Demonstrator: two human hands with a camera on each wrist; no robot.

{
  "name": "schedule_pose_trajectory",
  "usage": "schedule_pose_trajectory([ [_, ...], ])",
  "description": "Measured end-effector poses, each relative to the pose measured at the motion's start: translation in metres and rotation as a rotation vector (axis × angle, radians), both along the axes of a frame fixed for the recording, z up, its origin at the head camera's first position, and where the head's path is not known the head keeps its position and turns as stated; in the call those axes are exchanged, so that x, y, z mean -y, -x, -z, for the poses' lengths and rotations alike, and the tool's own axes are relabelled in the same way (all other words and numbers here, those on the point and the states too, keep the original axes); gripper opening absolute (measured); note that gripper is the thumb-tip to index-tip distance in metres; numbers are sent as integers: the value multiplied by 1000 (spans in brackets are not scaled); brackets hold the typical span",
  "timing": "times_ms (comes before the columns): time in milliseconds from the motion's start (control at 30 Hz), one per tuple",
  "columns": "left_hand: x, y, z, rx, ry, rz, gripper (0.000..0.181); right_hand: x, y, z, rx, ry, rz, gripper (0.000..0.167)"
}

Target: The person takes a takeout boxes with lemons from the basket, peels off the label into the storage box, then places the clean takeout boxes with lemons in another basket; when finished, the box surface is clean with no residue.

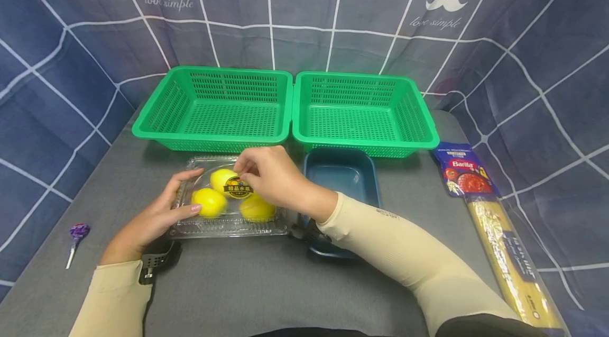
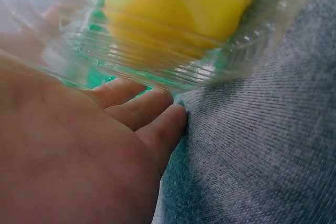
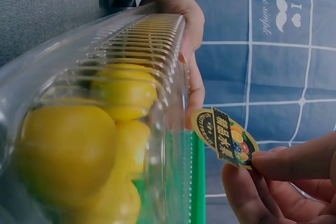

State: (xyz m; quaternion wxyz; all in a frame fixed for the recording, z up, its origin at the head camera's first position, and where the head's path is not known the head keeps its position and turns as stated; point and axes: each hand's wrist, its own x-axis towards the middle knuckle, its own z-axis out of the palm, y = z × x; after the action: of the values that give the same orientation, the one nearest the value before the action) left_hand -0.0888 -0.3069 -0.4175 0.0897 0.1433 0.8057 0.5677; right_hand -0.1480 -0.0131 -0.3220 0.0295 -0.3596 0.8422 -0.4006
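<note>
Left of centre in the head view, lower half: clear box (image 1: 228, 228) of yellow fruit (image 1: 208, 203), far edge near green baskets (image 1: 214, 142), right edge beside blue tub (image 1: 341, 170). Grey tabletop (image 1: 285, 294) stretches from box front to frame bottom. Right hand (image 1: 273, 175) pinches round label (image 3: 227, 136); left hand (image 1: 159, 215), fingers extended, at box's left side. Right forearm covers part of tub; pasta pack (image 1: 506, 263) cut off lower right. Label's contact with lid: cannot tell.

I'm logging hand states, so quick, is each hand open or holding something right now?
Left hand: open, touching the clear container.
Right hand: closed, pinching the round label.
</note>
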Motion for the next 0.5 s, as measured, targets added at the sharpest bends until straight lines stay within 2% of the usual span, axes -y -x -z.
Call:
schedule_pose_trajectory([
  [233, 1, 0, 1, 5, -1, 2, 77, -18, 0, 0, 58, 30, 36, 13],
  [500, 2, 1, 3, 4, -2, 12, 77, -42, 9, -5, 92, 45, 120, 14],
])
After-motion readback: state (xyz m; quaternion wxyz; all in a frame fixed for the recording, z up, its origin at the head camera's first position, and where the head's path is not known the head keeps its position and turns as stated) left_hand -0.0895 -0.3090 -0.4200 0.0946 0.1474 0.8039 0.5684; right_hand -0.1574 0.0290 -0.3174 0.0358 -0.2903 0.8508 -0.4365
